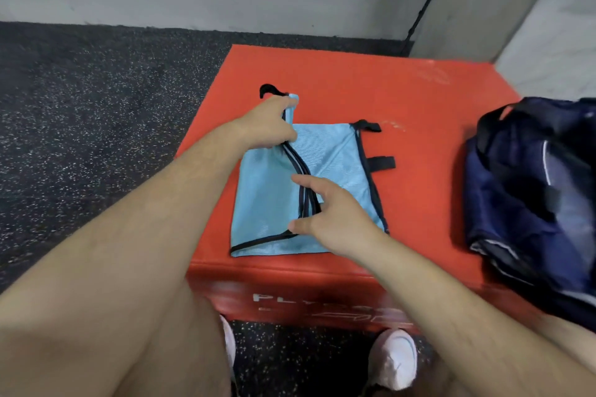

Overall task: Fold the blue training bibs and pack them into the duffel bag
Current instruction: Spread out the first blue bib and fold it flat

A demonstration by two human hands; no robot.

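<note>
A light blue mesh training bib (332, 155) with black trim lies partly folded on a red padded box (419, 100). My left hand (267, 126) pinches the bib's upper strap at its far left corner. My right hand (332, 213) rests on the middle of the bib, fingers spread over the black-edged fold, thumb near the lower edge. A navy duffel bag (532, 203) sits on the right side of the box, a short gap from the bib.
The red box's front edge (290, 271) is close to my white shoes (393, 358). Dark speckled rubber floor (96, 106) lies to the left. A grey wall (193, 3) and a pillar (483, 0) stand behind the box.
</note>
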